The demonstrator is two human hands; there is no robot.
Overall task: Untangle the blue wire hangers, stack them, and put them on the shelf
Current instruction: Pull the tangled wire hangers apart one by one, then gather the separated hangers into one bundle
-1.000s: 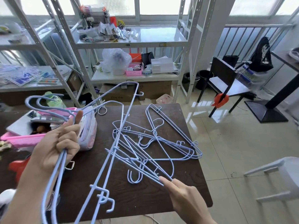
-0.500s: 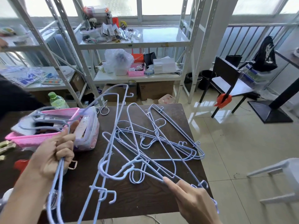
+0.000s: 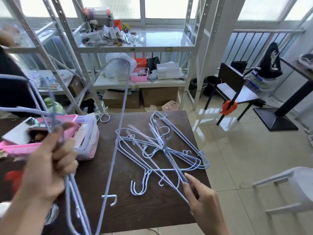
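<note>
Several light blue wire hangers lie tangled in a pile point(image 3: 160, 150) on the dark wooden table point(image 3: 138, 212). My left hand point(image 3: 50, 163) is closed around a bunch of blue hangers point(image 3: 74, 197) held up at the left, their hooks above my fist. One long hanger point(image 3: 118, 133) from that bunch rises steeply toward the metal shelf point(image 3: 138, 48). My right hand point(image 3: 201, 199) pinches the near corner of a hanger in the pile at the table's front right.
A pink basket and a clear plastic box point(image 3: 84, 138) sit on the table's left. Boxes stand under the shelf unit. A dark chair point(image 3: 237, 92) and a white chair point(image 3: 291, 187) stand on the tiled floor to the right. A person in dark clothes is at the far left.
My left hand has lifted its bunch higher and the long hanger now stands steeper. The pile has dropped flatter on the table, and my right hand has shifted right along a hanger's corner.
</note>
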